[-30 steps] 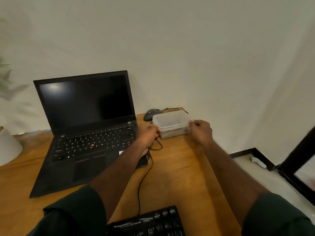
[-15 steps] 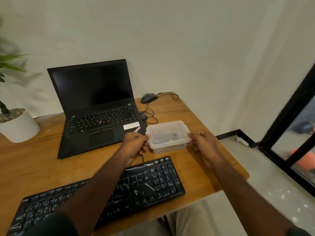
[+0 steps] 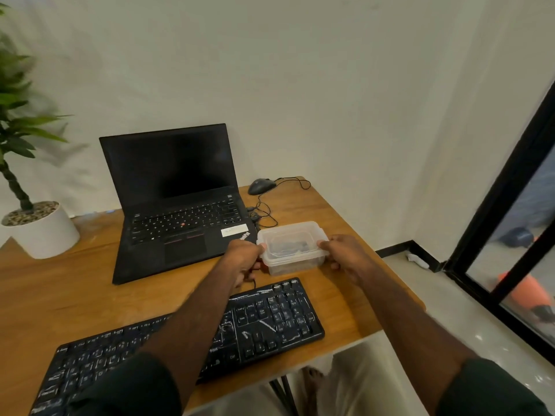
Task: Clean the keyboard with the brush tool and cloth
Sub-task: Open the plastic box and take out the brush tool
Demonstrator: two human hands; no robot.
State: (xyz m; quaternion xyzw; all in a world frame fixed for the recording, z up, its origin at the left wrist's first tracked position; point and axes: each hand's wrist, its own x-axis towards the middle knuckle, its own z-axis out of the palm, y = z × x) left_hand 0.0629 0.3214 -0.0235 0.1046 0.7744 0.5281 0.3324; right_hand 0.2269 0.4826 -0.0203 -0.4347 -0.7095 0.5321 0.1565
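A black keyboard [image 3: 270, 319] with pale smears on its keys lies along the near edge of the wooden desk [image 3: 330, 211]; my left forearm crosses over its middle. Just beyond it stands a clear plastic lidded box [image 3: 291, 246] with dark, indistinct contents. My left hand [image 3: 244, 259] grips the box's left end and my right hand [image 3: 342, 255] grips its right end. No brush or cloth shows plainly; the box's contents are too blurred to name.
An open black laptop [image 3: 180, 211] stands behind and left of the box. A black mouse [image 3: 261, 186] and its looped cable [image 3: 265, 214] lie at the desk's far right. A potted plant [image 3: 39, 228] sits far left. The desk's right edge drops to a tiled floor.
Both hands have brought the clear box from the far side of the desk near the mouse toward me, down to just beyond the keyboard. It has barely moved in the last half second.
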